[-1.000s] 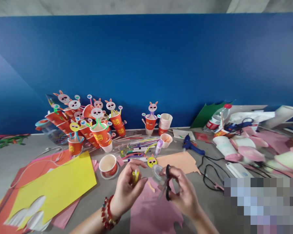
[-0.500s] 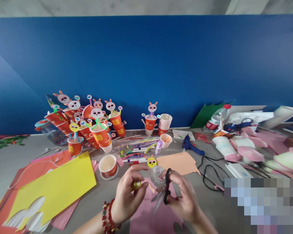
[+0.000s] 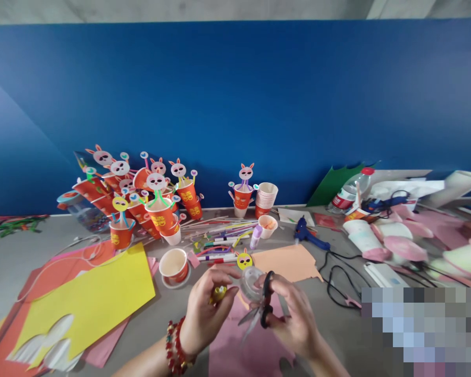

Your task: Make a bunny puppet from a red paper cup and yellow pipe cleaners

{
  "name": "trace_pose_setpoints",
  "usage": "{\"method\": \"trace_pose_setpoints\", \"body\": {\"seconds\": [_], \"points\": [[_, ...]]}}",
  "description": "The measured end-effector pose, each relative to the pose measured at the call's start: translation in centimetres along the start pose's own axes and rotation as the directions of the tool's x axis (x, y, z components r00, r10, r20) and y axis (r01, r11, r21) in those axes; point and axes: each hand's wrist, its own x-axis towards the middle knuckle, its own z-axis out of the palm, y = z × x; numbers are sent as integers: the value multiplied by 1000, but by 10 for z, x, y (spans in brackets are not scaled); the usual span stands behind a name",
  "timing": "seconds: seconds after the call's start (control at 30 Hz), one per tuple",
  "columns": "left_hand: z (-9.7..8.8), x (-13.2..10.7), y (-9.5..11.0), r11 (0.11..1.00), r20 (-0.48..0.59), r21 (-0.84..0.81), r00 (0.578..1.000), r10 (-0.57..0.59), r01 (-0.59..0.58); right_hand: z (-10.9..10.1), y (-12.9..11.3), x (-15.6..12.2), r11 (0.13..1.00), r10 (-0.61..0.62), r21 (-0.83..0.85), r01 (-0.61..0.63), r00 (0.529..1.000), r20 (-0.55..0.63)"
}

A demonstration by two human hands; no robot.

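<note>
My left hand [image 3: 208, 311], with a red beaded bracelet [image 3: 173, 345] at its wrist, has its fingers curled around a small yellow piece [image 3: 219, 294], too small to name. My right hand [image 3: 296, 317] is closed on scissors [image 3: 266, 314] with black handles, their blades apart and pointing down-left. A roll of clear tape [image 3: 251, 283] is also at the right fingers, and a clear strip seems to hang near the blades. Pink paper [image 3: 239, 351] lies beneath both hands. Just beyond the tape sits a yellow rabbit face cutout [image 3: 244, 260].
Orange cups [image 3: 159, 217] with rabbit figures crowd the left back. Yellow paper [image 3: 98, 303] lies at left, beside a paper cup [image 3: 174, 265]. Markers [image 3: 217, 258], a glue stick [image 3: 255, 237], peach paper [image 3: 284, 263] and a blue glue gun [image 3: 310, 234] lie ahead. A bottle [image 3: 349, 191] stands right.
The scissors and tape roll have tilted slightly in my right hand, and the blades have turned a little leftward. My left hand keeps its hold with a slight shift of the yellow piece.
</note>
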Motion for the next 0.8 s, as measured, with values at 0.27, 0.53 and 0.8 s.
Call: {"method": "trace_pose_setpoints", "body": {"seconds": [0.27, 0.53, 0.8], "points": [[9, -27, 1, 958, 64, 233, 986, 154, -164, 17, 10, -24, 989, 148, 41, -144, 982, -114], [14, -36, -6, 997, 67, -73, 998, 2, 3, 24, 3, -17, 795, 449, 506, -334, 885, -121], [10, -34, 0, 985, 90, -166, 995, -38, 53, 26, 3, -21, 743, 459, 572, -347, 887, -59]]}}
